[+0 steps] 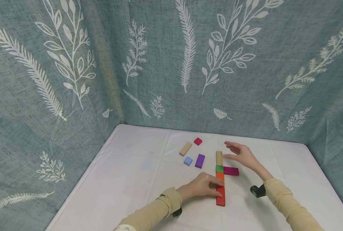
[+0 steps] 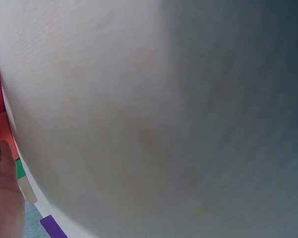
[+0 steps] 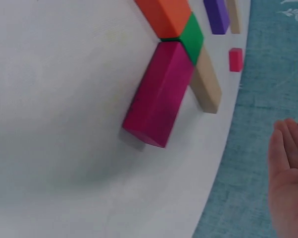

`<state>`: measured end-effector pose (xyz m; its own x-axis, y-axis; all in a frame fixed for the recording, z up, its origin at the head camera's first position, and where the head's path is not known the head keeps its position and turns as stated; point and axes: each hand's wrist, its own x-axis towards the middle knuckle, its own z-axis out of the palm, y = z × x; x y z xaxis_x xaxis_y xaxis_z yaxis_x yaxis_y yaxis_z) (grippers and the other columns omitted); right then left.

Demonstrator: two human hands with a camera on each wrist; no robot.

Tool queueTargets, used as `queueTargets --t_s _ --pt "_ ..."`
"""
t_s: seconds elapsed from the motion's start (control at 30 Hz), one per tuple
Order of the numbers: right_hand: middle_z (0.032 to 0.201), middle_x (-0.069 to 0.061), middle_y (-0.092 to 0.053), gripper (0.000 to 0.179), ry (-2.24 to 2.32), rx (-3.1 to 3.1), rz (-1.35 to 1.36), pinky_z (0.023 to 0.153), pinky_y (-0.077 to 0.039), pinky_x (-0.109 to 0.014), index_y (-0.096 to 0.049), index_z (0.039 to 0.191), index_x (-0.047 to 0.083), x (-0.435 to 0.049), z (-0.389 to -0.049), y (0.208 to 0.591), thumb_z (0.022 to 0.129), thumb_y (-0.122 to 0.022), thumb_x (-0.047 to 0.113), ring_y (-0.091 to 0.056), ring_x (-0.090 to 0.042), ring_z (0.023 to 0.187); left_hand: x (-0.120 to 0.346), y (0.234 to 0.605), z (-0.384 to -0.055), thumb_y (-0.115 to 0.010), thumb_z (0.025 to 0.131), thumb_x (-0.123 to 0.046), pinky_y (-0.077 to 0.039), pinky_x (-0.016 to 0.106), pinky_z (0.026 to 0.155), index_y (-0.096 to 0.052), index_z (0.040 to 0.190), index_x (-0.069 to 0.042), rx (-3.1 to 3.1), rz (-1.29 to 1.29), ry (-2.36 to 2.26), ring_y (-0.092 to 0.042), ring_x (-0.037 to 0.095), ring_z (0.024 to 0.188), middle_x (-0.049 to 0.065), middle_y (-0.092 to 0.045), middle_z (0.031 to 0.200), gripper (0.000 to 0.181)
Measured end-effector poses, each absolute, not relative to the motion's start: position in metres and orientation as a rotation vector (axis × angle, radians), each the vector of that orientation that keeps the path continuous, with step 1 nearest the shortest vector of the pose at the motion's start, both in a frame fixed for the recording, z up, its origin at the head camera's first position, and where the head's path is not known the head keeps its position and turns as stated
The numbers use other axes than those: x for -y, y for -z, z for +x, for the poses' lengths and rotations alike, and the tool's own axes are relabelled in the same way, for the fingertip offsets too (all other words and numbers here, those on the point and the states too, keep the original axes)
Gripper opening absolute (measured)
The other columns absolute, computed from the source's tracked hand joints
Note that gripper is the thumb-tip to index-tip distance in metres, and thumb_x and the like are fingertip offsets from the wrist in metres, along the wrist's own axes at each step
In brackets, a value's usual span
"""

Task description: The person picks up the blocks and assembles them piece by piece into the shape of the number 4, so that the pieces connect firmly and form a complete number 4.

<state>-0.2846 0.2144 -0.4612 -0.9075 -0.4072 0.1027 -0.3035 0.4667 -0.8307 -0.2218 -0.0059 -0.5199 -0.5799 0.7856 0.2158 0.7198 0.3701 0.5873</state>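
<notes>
Over a row of blocks reaches my left hand (image 1: 201,185), its fingertips by the joint between an orange block (image 1: 220,176) and a red block (image 1: 221,201); the thumb overlaps the red one. In the left wrist view its fingers (image 2: 7,161) look fairly straight beside the orange block. Farther along the row come a small green block (image 1: 219,168) and a tan block (image 1: 219,158). A magenta block (image 1: 231,171) juts rightward from the green one. My right hand (image 1: 242,155) hovers right of the tan block, fingers apart from the thumb, holding nothing.
Left of the row lie a purple block (image 1: 200,161), a small light blue block (image 1: 188,161), another tan block (image 1: 185,149) and a small crimson block (image 1: 198,141). A white cloth covers the table (image 1: 131,170). Behind it hangs a blue-green leaf-patterned curtain (image 1: 165,64).
</notes>
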Motion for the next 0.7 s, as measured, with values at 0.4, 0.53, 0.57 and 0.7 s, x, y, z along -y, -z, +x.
queueTargets --t_s 0.4,0.53,0.57,0.7 --pt "0.129 -0.018 -0.049 0.058 1.517 -2.681 -0.641 0.089 -0.043 -0.022 -0.046 0.129 0.003 -0.215 -0.266 0.434 0.08 -0.066 0.028 -0.047 -0.029 0.117 0.007 0.52 -0.221 -0.07 0.075 -0.033 -0.037 0.007 0.087 -0.065 0.11 -0.015 -2.5 1.375 -1.004 -0.052 -0.007 0.103 -0.011 -0.064 0.108 0.04" --pt "0.128 -0.018 -0.049 0.056 1.561 -2.668 -0.629 0.088 -0.043 -0.017 -0.047 0.128 0.004 -0.215 -0.26 0.435 0.08 -0.066 0.026 -0.048 -0.028 0.116 0.007 0.519 -0.22 -0.07 0.075 -0.032 -0.038 0.007 0.087 -0.065 0.111 -0.015 -2.493 1.364 -1.005 -0.052 -0.007 0.103 -0.011 -0.064 0.108 0.04" --pt "0.127 -0.018 -0.05 0.055 1.566 -2.663 -0.622 0.088 -0.044 -0.02 -0.048 0.128 0.003 -0.215 -0.259 0.437 0.08 -0.066 0.026 -0.048 -0.029 0.116 0.008 0.519 -0.22 -0.07 0.075 -0.032 -0.038 0.007 0.087 -0.065 0.111 -0.015 -2.492 1.361 -1.004 -0.052 -0.007 0.103 -0.011 -0.064 0.108 0.04" --pt "0.125 -0.02 -0.051 0.055 1.561 -2.646 -0.588 0.09 -0.043 -0.033 -0.049 0.126 0.002 -0.214 -0.253 0.448 0.08 -0.067 0.025 -0.049 -0.03 0.115 0.008 0.52 -0.219 -0.07 0.075 -0.032 -0.038 0.007 0.086 -0.065 0.111 -0.015 -2.486 1.349 -1.003 -0.052 -0.007 0.102 -0.01 -0.064 0.108 0.04"
